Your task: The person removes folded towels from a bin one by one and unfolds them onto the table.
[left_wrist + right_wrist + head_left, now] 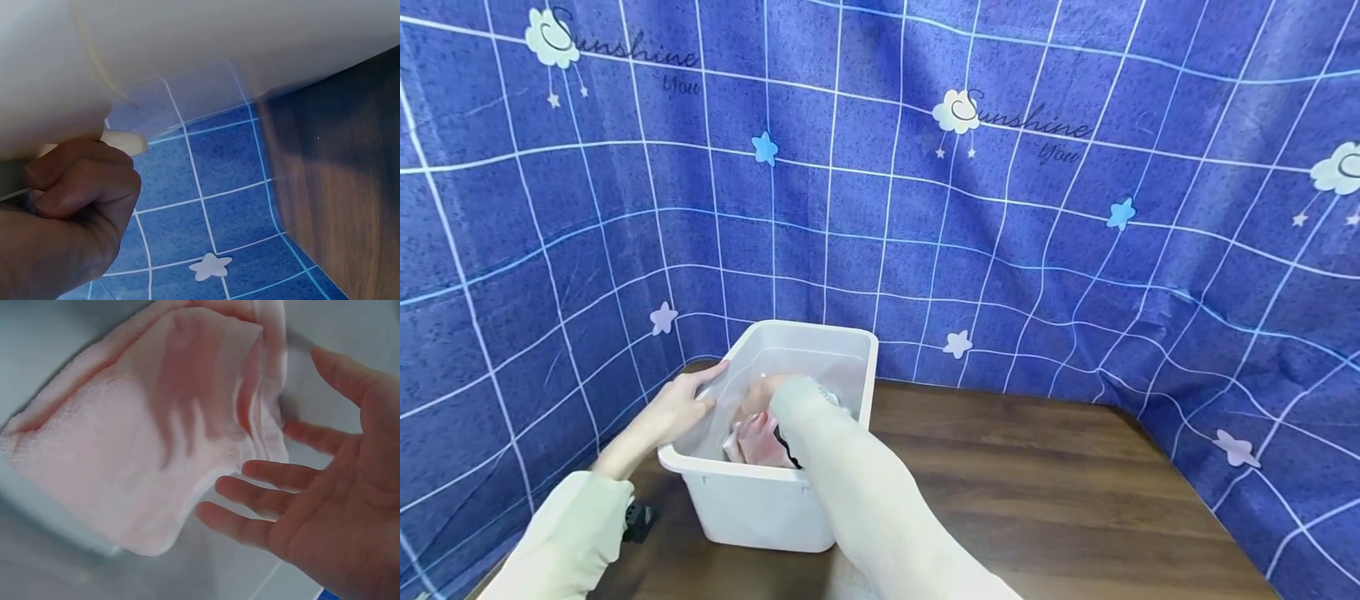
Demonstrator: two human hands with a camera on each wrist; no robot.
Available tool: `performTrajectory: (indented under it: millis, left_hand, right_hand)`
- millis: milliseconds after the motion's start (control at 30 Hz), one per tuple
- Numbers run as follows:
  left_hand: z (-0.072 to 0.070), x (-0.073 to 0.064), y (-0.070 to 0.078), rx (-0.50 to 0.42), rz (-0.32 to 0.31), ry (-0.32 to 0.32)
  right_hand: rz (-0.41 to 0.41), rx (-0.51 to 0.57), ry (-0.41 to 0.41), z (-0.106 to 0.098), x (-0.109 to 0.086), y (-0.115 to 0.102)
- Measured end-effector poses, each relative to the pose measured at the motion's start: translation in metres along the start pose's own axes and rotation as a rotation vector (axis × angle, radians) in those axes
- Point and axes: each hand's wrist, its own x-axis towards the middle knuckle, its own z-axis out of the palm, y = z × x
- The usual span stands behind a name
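A white plastic bin (760, 512) stands on the table with a folded pink towel (762, 442) inside. My left hand (672, 410) grips the bin's left rim; in the left wrist view its fingers (87, 178) curl at the bin's edge. Down inside the bin is my right hand (758, 395), partly hidden by the sleeve. The right wrist view has this hand (331, 481) with fingers spread and straight beside the fluffy pink towel (119, 462), holding nothing. Whether the fingertips touch the towel I cannot tell.
The brown wooden table (1037, 492) extends to the right of the bin. A blue grid-patterned curtain (865, 208) with stars and clouds hangs behind and at both sides. A small black device (638, 522) sits at my left wrist.
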Motion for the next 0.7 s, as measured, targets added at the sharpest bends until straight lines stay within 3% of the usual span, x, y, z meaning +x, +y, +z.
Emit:
performTrajectory:
  millis: [67,100,133,200,300,333,433,567,667,700]
  left_hand:
    - [0.000,0.000,-0.001,0.003,-0.001,0.000]
    - [0.000,0.000,-0.002,0.007,0.000,0.001]
    - [0.000,0.001,-0.003,0.014,0.002,0.003]
    - [0.000,0.002,-0.004,0.025,0.007,0.009]
    - [0.001,0.002,-0.004,0.038,0.010,0.017]
    - [0.001,0.002,-0.004,0.039,0.013,0.018]
    - [0.001,0.002,-0.002,0.032,0.015,0.013]
    - [0.002,0.001,0.000,0.031,0.007,0.011]
    - [0.002,-0.001,0.002,0.033,-0.001,0.011]
    - [0.001,-0.002,0.003,0.029,-0.002,0.011]
  right_hand:
    - [-0.088,0.038,-0.115,0.005,0.012,0.006]
    - [-0.114,0.091,-0.168,0.004,0.009,0.009]
    - [-0.093,0.236,-0.223,0.003,0.005,0.012]
    - [0.099,0.592,-0.229,-0.018,-0.057,0.001]
    - [0.155,0.716,-0.268,-0.046,-0.130,-0.011]
    - [0.163,0.728,-0.282,-0.051,-0.140,-0.012]
    - [0.178,0.717,-0.301,-0.049,-0.142,-0.013]
    - [0.337,0.654,-0.252,-0.042,-0.127,-0.014]
    - [0.447,0.540,-0.221,-0.050,-0.146,-0.022]
    - [0.505,0.583,-0.182,-0.050,-0.158,-0.025]
